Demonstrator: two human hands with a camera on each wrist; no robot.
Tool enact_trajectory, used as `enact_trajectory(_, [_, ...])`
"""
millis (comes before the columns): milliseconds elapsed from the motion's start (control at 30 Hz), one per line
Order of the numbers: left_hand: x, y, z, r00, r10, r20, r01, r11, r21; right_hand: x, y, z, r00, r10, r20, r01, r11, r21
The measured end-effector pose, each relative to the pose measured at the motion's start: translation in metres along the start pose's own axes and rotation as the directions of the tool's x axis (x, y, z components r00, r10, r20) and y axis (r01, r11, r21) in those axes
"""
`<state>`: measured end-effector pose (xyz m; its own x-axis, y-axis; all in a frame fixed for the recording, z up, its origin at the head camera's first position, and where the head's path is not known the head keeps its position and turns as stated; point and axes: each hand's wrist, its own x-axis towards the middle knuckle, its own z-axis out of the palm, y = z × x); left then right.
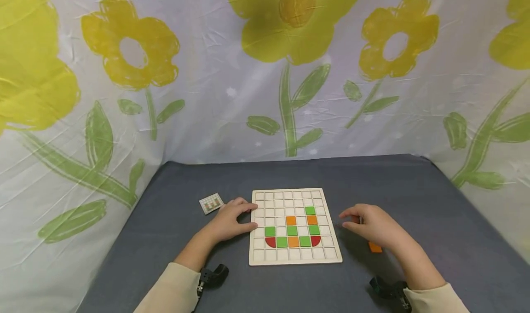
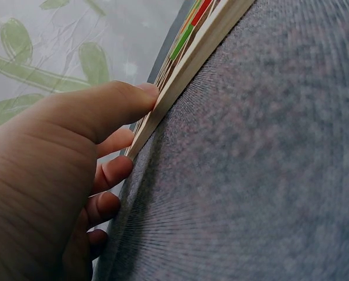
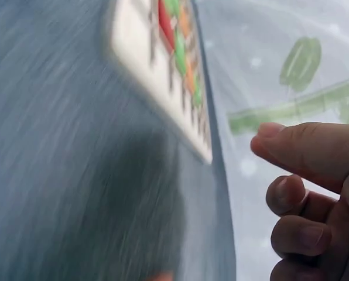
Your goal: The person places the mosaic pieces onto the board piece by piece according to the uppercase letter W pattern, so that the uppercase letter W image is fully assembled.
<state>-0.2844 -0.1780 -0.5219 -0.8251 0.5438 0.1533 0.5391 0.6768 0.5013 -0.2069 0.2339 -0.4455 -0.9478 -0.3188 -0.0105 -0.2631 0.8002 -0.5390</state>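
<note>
A wooden grid board (image 1: pixel 295 259) lies on the table with green, orange and red pieces in its cells. Among them are a green square (image 1: pixel 310 210), an orange square (image 1: pixel 291 220) and a rounded red piece (image 1: pixel 270 242). My left hand (image 1: pixel 232 218) rests against the board's left edge, thumb and index finger spread apart; in the left wrist view the thumb (image 2: pixel 125 99) touches the rim. Just right of the board my right hand (image 1: pixel 368 221) hovers, fingers loosely bent, with nothing seen between them. An orange square piece (image 1: pixel 375 247) lies below the right hand, partly hidden by the wrist.
A small pattern card (image 1: pixel 211 203) lies beyond the left hand, left of the board. Dark grey cloth (image 1: pixel 232 175) covers the table. Behind it hangs a flowered curtain (image 1: pixel 207 96). Each wrist wears a black camera (image 1: pixel 214 276).
</note>
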Motion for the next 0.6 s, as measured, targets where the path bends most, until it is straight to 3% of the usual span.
enact_trajectory(300, [0.000,0.002,0.000,1.000,-0.004,0.000,0.004,1.000,-0.007,-0.036,0.039,-0.011,0.993,0.064,0.098,-0.051,0.990,-0.134])
enact_trajectory(600, [0.000,0.003,-0.001,1.000,0.002,-0.004,-0.002,1.000,-0.014,-0.049,0.045,-0.012,0.985,0.143,0.098,-0.117,0.966,-0.230])
